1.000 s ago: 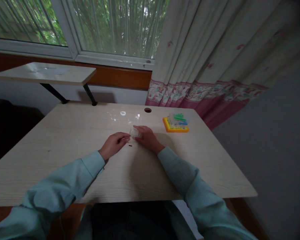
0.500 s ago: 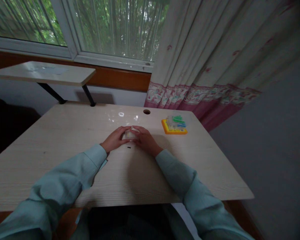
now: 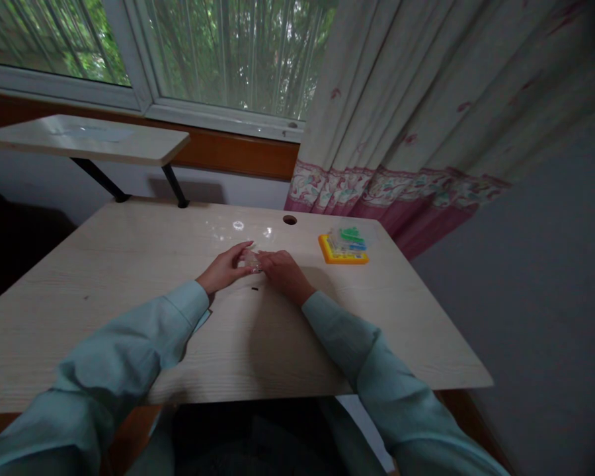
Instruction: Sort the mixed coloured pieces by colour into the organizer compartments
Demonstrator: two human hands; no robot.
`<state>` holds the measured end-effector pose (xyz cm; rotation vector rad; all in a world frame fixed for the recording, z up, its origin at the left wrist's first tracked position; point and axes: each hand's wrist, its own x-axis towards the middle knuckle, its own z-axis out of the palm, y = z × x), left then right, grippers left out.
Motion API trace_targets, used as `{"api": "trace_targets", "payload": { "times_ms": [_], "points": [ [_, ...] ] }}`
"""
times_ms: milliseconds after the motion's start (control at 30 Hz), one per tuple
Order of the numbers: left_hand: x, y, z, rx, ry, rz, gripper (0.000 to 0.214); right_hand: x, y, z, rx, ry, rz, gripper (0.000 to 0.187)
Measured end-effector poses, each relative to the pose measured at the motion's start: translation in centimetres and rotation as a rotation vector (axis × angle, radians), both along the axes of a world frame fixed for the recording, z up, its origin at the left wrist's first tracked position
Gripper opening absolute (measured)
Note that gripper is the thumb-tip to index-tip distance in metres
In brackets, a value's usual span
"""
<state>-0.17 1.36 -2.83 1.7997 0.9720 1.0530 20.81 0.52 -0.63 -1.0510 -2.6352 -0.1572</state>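
Between my hands, above the middle of the desk, is a small clear plastic item (image 3: 252,260); its exact kind is too small to make out. My left hand (image 3: 225,268) grips its left side, thumb below and fingers above. From the right, my right hand (image 3: 283,272) closes on its edge with curled fingers, which hide part of it. Just below them a tiny dark strip (image 3: 254,289) lies on the desk.
A yellow-orange tray (image 3: 344,258) bearing clear, green and blue plastic pieces (image 3: 351,237) sits at the right on the pale desk (image 3: 153,264). Behind are a round cable hole (image 3: 289,219), a raised shelf (image 3: 123,151) on black legs, a window and a curtain (image 3: 371,119).
My right hand has shifted and its fingers have curled in, leaving more of the clear item showing. The left hand still holds it. The view has tilted slightly.
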Motion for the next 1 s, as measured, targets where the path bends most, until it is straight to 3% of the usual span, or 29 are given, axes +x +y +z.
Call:
{"api": "trace_targets", "payload": {
  "times_ms": [200, 367, 467, 633, 767, 900, 1000],
  "points": [
    [0.1, 0.2, -0.1, -0.076, -0.123, -0.055, 0.076, 0.1, 0.9, 0.3, 0.012, -0.021, -0.052, 0.034],
    [-0.1, 0.2, 0.4, -0.087, -0.191, -0.119, 0.08, 0.4, 2.6, 0.8, -0.008, 0.112, -0.104, 0.037],
    [-1.0, 0.4, 0.9, -0.124, -0.268, -0.084, 0.083, -0.6, 3.8, 1.6, -0.014, 0.214, -0.146, 0.036],
    [-4.7, 0.8, 1.6, -0.209, -0.524, 0.12, 0.08, -4.7, 5.8, 2.7, -0.169, 0.422, -0.057, 0.03],
    [-8.5, 0.3, 2.0, -0.226, -0.647, 0.271, 0.064, -9.3, 6.7, 2.6, -0.33, 0.522, -0.016, 0.021],
    [-11.9, -0.8, 2.0, -0.217, -0.644, 0.373, 0.055, -13.8, 7.1, 2.1, -0.46, 0.551, 0.074, 0.015],
    [-14.2, -1.6, 1.7, -0.149, -0.514, 0.462, 0.053, -16.3, 7.1, 2.2, -0.466, 0.49, 0.091, 0.015]
  ]
}}
